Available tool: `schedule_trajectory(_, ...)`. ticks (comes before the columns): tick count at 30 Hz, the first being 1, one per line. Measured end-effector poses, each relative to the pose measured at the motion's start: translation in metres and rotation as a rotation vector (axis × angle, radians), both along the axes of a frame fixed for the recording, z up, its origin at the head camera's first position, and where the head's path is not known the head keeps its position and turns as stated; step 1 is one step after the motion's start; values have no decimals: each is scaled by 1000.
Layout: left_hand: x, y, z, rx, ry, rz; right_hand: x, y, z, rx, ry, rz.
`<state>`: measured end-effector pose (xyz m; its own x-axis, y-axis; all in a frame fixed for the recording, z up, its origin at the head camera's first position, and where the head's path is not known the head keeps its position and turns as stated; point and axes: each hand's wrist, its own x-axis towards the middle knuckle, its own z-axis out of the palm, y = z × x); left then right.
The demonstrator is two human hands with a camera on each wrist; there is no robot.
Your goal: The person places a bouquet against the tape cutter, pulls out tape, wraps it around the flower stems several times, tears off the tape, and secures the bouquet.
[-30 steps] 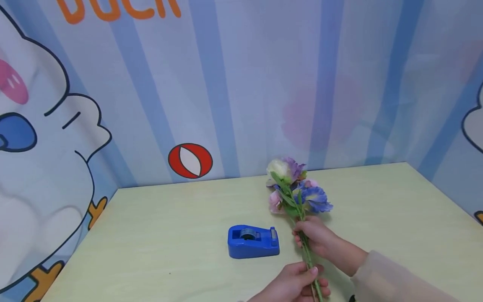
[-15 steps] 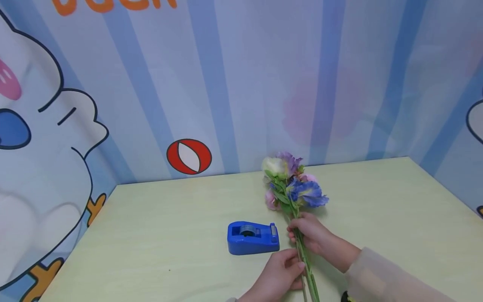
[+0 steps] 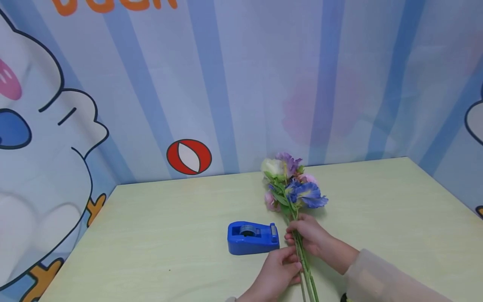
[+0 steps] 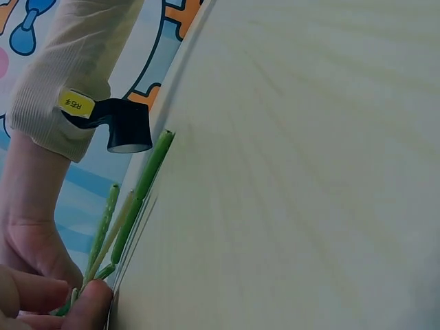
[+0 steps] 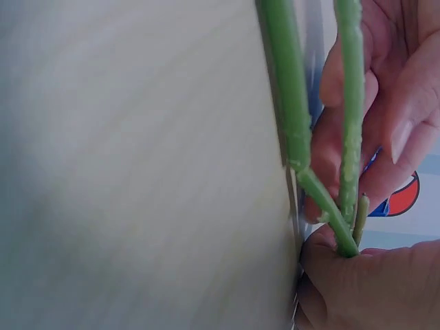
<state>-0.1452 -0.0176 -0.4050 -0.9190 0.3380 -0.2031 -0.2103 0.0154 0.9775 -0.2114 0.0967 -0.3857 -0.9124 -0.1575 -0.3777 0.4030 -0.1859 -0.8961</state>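
A bunch of artificial flowers (image 3: 307, 194), with white, purple, pink and blue blooms and long green stems, lies slanted over the table. My right hand (image 3: 307, 235) grips the stems just below the blooms. Lower down, my left hand (image 3: 277, 268) has its thumb and fingers curled at the stems and pinches them on their left side. In the right wrist view, green stems (image 5: 352, 103) rise from my right hand (image 5: 375, 285) past the left hand's fingers (image 5: 405, 130). The cut stem ends (image 4: 161, 144) point away from both hands in the left wrist view.
A blue tape dispenser (image 3: 250, 247) with a roll of tape stands just left of the hands. The pale yellow table (image 3: 162, 226) ends at a striped, cartoon-printed backdrop (image 3: 249, 84). A black camera mount (image 4: 129, 127) sits on the right wrist.
Both hands and the flowers have shifted slightly left. The left hand has moved up along the stems from a fuller grip around the bundle to its left side. The head view has tilted a little.
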Motion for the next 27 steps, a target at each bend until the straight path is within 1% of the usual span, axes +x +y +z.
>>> schedule_trajectory(6, 0, -1, 1, -22, 10, 15, -1, 1, -1, 21, 1, -5)
schedule_trajectory(12, -2, -1, 2, -50, 15, 26, 2, 4, -1, 72, 44, 13)
schedule_trajectory(18, 0, -2, 4, -37, 24, 29, 2, 6, 0, 178, 98, 4)
schedule_trajectory(23, 1, -3, 4, -21, 56, 28, 6, 7, 3, 294, 122, -13)
schedule_trajectory(27, -1, -5, 5, -19, 63, 20, 10, 9, 7, 352, 135, 5)
